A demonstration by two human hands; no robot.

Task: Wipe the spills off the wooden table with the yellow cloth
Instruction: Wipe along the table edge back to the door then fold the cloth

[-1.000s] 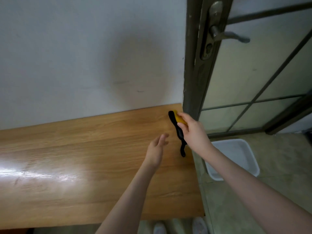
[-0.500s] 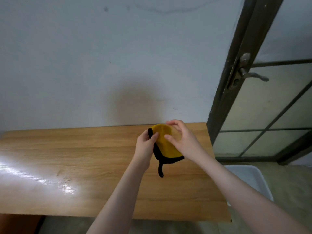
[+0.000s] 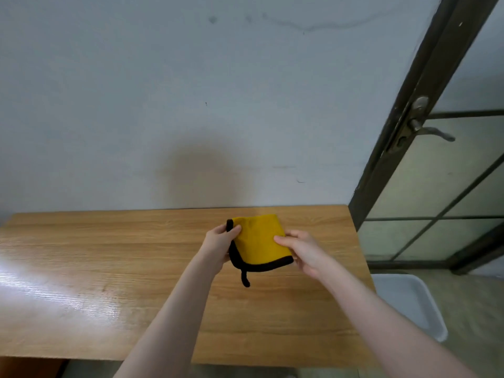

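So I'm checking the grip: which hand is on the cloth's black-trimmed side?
The left hand: it pinches the yellow cloth at its black edge; the right hand holds the plain yellow side.

The table (image 3: 272, 323) stands against the wall (image 3: 163, 105). Above it, both hands hold the cloth (image 3: 259, 241). Right of the table stands the door (image 3: 436, 159), the tray (image 3: 406, 304) on the floor beside.
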